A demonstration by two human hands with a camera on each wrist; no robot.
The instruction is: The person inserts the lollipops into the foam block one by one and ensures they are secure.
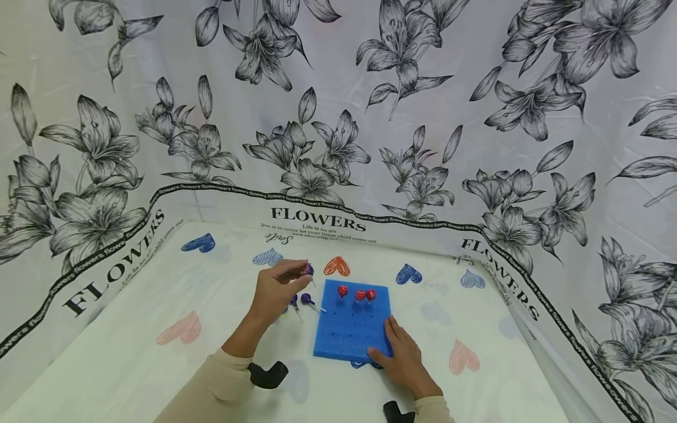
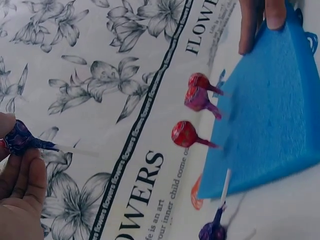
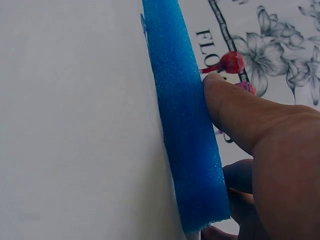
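While the left hand pinches a purple-wrapped lollipop left of the blue foam block, the right hand rests, fingers extended, along its right edge. Likely light and slick-wrapped, the lollipop seems best held by its head; the foam looks soft.

"FLOWERS", "Smile" on white cloth

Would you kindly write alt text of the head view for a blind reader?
A person's left hand holds a purple lollipop left of a blue foam block, while the right hand rests at the block's near right corner. Three reddish lollipops stand in it near its far edge; more purple lollipops lie to its left.
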